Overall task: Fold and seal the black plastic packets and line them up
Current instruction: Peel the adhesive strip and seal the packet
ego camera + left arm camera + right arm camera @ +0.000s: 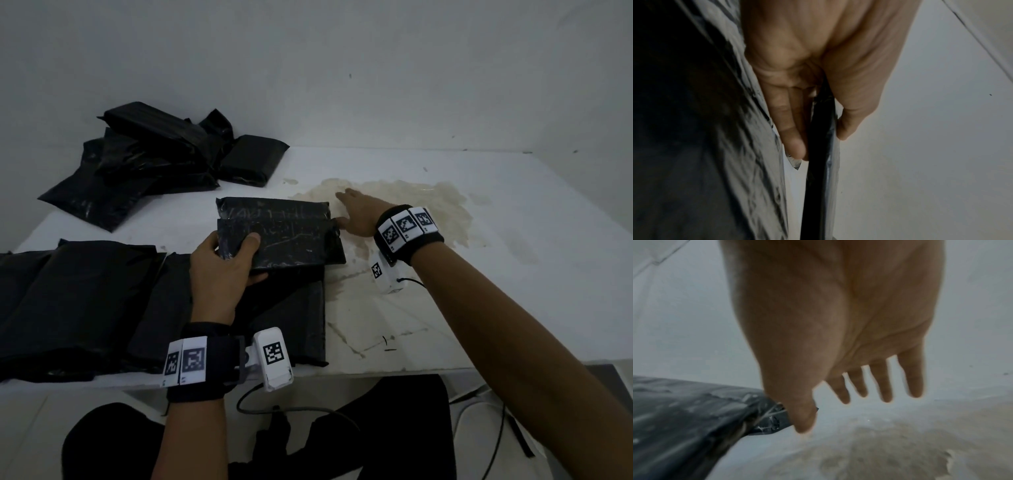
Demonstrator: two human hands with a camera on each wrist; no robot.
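Head view: left hand (219, 270) grips one packet (291, 240); right hand (356, 216) spread.

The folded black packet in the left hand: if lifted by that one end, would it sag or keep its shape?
The folded packet probably keeps its shape: gripped at one end by the left hand, its far end juts out flat. Its glossy, wrinkled film looks slippery. The loose corner by the right hand thumb seems thin and floppy.

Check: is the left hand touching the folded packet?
Touching. The left wrist view shows the left hand pinching the folded packet, thumb on one face and fingers on the other.
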